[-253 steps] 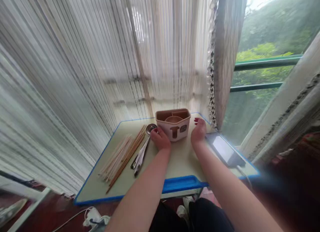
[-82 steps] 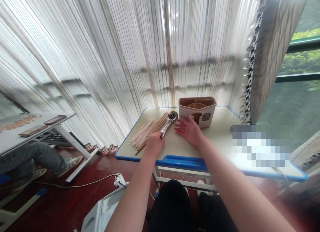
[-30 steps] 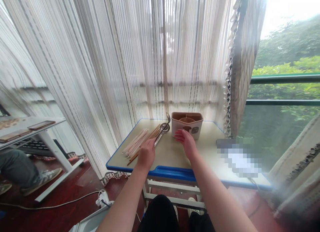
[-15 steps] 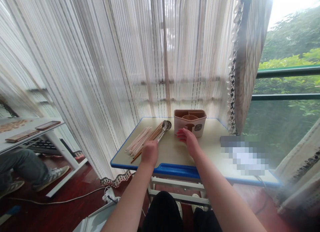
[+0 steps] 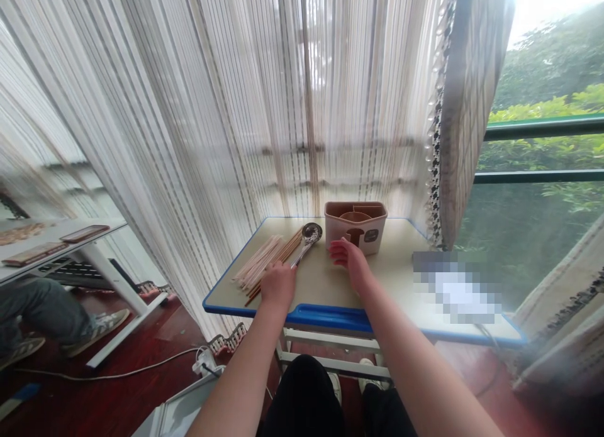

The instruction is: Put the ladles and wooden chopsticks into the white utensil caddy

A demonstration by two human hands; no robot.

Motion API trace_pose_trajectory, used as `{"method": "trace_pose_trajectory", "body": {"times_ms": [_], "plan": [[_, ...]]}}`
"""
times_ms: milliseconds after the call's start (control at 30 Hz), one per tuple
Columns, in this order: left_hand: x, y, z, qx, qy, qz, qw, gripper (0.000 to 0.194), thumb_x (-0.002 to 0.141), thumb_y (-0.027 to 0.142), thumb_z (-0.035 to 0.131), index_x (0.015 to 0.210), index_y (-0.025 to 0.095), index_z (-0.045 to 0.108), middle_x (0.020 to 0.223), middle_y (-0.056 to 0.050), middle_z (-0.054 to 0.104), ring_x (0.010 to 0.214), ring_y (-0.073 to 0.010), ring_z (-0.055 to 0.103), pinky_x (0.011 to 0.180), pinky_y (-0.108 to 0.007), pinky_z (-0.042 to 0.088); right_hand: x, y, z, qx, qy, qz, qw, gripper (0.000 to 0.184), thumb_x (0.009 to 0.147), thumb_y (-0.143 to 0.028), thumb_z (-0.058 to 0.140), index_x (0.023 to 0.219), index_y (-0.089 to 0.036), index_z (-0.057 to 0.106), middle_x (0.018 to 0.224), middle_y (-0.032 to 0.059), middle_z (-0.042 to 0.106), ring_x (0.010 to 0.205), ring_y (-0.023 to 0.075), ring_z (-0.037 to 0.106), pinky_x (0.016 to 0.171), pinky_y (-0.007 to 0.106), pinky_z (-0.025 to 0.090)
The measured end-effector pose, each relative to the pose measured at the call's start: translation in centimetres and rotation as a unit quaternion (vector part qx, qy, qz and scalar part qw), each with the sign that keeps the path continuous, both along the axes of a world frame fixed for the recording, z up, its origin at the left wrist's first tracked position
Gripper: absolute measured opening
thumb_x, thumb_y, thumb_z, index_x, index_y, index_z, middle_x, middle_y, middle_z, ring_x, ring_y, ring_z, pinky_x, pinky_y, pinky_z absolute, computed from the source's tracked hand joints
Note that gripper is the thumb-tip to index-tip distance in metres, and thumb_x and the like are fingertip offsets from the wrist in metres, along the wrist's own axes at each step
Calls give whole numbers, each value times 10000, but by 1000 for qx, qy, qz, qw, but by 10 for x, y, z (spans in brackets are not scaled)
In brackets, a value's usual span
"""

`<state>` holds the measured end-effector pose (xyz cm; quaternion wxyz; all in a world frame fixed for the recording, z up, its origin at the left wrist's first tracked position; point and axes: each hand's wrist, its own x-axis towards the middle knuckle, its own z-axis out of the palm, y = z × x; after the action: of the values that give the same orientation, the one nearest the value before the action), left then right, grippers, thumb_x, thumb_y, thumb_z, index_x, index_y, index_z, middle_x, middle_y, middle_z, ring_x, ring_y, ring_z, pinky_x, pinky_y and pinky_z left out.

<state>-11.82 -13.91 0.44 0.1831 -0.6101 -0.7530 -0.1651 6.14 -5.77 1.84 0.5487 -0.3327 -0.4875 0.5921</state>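
Note:
My left hand point(image 5: 277, 285) is closed around the handle of a metal slotted ladle point(image 5: 311, 233), low over the table. The ladle's perforated bowl points away from me. Beside and partly behind that hand lie pale wooden chopsticks point(image 5: 258, 261) and a bundle of brown chopsticks point(image 5: 289, 246). A cream utensil holder point(image 5: 332, 227) with a brown divided inside and a dark print stands upright at the back of the table. My right hand point(image 5: 349, 257) is in front of it, fingers apart and slightly bent, holding nothing; whether the fingertips touch the holder I cannot tell.
The small table point(image 5: 325, 289) has a blue edge. A blurred patch point(image 5: 462, 289) covers something at its right. Sheer curtains point(image 5: 245, 110) hang behind. At left, another person's legs point(image 5: 47, 317) show under a white table point(image 5: 106, 232). A power strip point(image 5: 205, 363) lies on the floor.
The ladle in my left hand has turned slightly, so its perforated bowl shows more openly. My right hand stays in front of the holder. The whole view has shifted a little.

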Motion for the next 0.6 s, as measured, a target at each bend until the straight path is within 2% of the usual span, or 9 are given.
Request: {"method": "trace_pose_trajectory", "body": {"times_ms": [333, 600], "plan": [[-3, 4, 3, -38, -67, 48, 996, 341, 905, 365, 346, 939, 117, 577, 936, -152, 618, 909, -271, 568, 701, -344, 428, -3, 1, -1, -8, 2, 31, 999, 458, 759, -565, 469, 793, -158, 676, 744, 74, 670, 640, 162, 588, 541, 260, 416], [-6, 6, 4, -25, -108, 67, 992, 315, 909, 345, 336, 939, 134, 568, 934, -143, 634, 886, -266, 592, 670, -325, 421, -3, 1, 0, -29, -11, 28, 999, 449, 761, -560, 463, 777, -163, 671, 749, 74, 668, 636, 164, 587, 548, 269, 420]]}}
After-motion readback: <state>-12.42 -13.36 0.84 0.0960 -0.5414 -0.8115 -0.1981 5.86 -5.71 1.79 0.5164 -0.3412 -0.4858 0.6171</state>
